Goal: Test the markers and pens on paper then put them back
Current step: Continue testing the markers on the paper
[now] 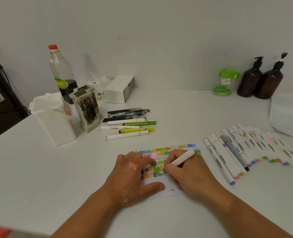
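A small sheet of paper (161,187) covered with colour swatches lies on the white table in front of me. My left hand (133,176) presses flat on the sheet's left part, fingers spread. My right hand (187,170) grips a white marker (182,158) with its tip down on the swatches. A row of white markers (242,150) with coloured caps lies to the right of the paper. A second group of markers and black pens (128,122) lies beyond the paper. A white holder (52,117) and a patterned pen holder (87,109) stand at the left.
At the back left stand a clear bottle with a red cap (60,73) and a white box (120,89). A green container (225,81) and two brown pump bottles (260,79) stand at the back right. A stack of white paper (287,114) sits at the right edge.
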Demonstrator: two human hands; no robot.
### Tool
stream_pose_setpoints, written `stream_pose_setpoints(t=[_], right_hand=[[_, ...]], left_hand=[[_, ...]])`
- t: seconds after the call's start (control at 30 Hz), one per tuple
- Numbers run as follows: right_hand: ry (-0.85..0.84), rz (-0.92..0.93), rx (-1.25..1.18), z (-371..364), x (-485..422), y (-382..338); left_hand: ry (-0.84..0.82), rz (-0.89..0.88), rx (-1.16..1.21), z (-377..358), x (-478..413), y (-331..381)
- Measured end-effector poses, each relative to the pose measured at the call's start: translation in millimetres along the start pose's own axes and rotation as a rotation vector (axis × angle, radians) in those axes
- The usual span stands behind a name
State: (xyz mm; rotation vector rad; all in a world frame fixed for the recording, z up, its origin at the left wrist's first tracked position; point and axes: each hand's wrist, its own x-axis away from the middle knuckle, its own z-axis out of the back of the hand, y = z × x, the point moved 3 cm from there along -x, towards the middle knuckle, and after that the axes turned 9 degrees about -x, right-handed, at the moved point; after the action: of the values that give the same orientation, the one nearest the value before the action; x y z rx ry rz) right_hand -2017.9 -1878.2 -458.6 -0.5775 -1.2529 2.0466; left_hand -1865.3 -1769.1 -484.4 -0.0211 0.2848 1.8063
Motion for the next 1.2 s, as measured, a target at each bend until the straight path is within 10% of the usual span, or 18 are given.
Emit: stream_pose_setpoints(t=[0.33,0.67,1.2], right_hand=[[0.031,0.019,-0.02,2.9,-1.9,4.1],[0.198,0.052,-0.597,17.7,-6.5,5.2],[0.011,0.211,-0.725,14.2,-4.2,-1.5]], left_hand=[[-0.014,0.008,0.0,2.9,0.8,1.3],[0.117,0.074,0.461,16.5,1.9,-11.9],[0.225,0.14,0.748,21.6,8.6,-11.7]])
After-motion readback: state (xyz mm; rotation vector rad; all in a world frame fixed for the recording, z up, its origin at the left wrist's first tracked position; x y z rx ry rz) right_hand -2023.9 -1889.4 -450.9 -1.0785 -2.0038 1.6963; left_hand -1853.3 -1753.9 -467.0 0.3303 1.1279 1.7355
